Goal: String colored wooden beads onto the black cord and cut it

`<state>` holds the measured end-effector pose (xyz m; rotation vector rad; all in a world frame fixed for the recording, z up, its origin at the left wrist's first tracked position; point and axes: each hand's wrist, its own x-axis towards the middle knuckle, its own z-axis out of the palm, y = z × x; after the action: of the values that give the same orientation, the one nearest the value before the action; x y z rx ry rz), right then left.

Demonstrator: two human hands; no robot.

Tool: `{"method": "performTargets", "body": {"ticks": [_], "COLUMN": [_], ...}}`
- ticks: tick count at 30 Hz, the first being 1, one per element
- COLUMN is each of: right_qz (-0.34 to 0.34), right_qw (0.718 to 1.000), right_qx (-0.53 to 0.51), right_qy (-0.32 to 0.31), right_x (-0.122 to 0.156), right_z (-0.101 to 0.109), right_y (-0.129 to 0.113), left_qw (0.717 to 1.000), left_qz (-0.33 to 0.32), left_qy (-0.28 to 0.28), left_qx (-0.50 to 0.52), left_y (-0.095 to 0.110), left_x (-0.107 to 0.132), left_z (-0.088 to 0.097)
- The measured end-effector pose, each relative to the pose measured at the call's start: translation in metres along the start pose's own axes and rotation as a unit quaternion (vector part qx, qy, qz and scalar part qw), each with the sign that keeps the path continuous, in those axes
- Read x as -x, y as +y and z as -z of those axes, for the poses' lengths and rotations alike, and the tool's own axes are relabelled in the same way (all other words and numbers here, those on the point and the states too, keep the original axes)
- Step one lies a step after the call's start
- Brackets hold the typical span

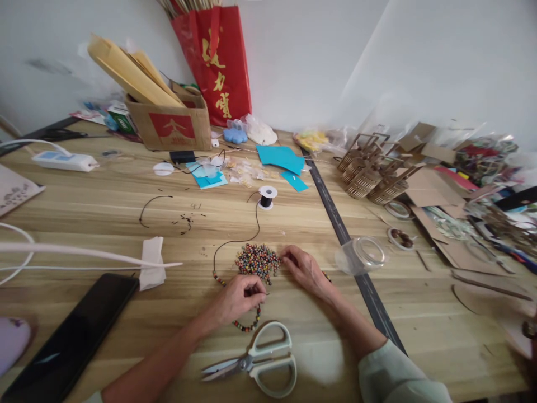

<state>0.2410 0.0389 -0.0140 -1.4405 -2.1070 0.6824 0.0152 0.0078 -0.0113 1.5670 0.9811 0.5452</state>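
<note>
Now the cord (259, 224) is pinched near its tip by the left hand (240, 298), seemingly for control, while the right hand (305, 270), fingertips bunched, is held at the beads (255, 262).

craft workspace, either small workshop or room at home, can't tell which. wood-grain table (302, 224) against plain wall (310, 61), strewn with making supplies: pile of colored beads (257, 262), spool of black cord (267, 200), scissors (247, 364), blue paper pieces (280, 158), slatted baskets (357, 183). printed cardboard box (172, 130), red bag (229, 56) at back, white power strip (65, 161) left.
</note>
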Motion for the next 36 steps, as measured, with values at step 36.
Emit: {"method": "performTargets", "body": {"ticks": [36], "right_qz": [0.23], "right_qw": [0.958], "right_qx": [0.169], "right_qy": [-0.034], "right_x": [0.023], "right_z": [-0.018], "right_y": [-0.024], "left_qw": [1.0], "left_qz": [0.002], "left_qy": [0.001], "left_qx": [-0.006], "left_y": [0.005], "left_x": [0.0], "left_z": [0.001]}}
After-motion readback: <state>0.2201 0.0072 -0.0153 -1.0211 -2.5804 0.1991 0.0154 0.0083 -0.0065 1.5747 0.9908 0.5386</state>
